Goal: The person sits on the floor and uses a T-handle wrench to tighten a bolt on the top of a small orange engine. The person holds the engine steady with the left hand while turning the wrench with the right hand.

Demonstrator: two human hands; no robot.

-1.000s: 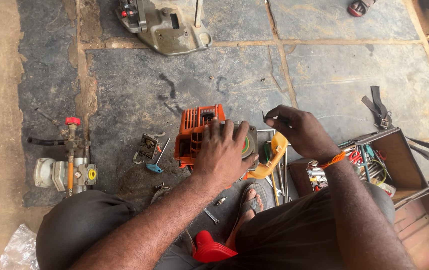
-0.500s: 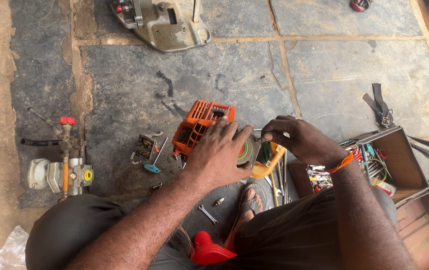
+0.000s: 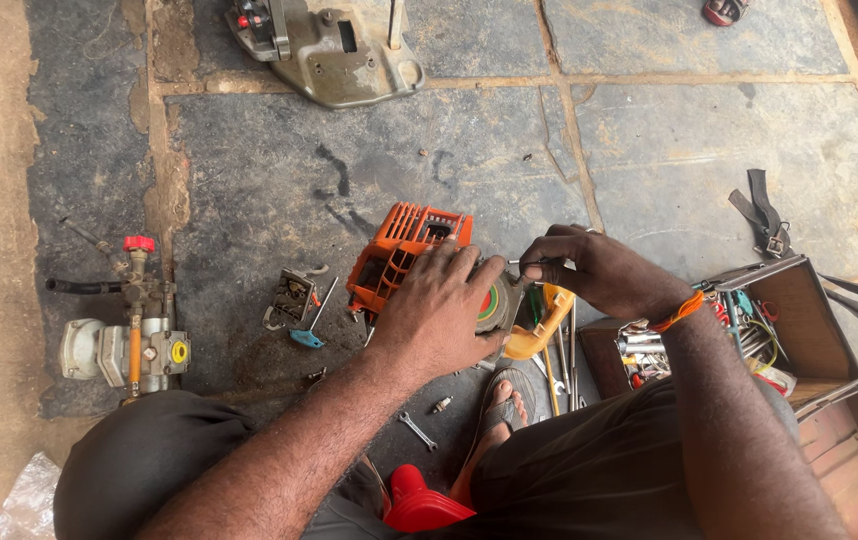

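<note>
- Left hand (image 3: 439, 315) is lying flat over the orange slotted plastic engine cover (image 3: 404, 255), fingers spread and pressing down on it rather than closing round it, so that grip is apart.
- The cover is sitting on the dark stone floor (image 3: 369, 150), right in front of the person's knees.
- Right hand (image 3: 594, 272) is pinching a thin metal tool (image 3: 521, 263) at the round green-and-red part (image 3: 491, 303) on the cover's side; grip's together on the tool.
- Just left of the cover, a small grey metal carburettor-like piece (image 3: 289, 298) and a blue-handled key (image 3: 311, 322) are lying.
- An open wooden toolbox (image 3: 799, 310) is sitting by the right arm.
- A small spanner (image 3: 417, 431) is lying near the sandalled foot (image 3: 504, 400).
</note>
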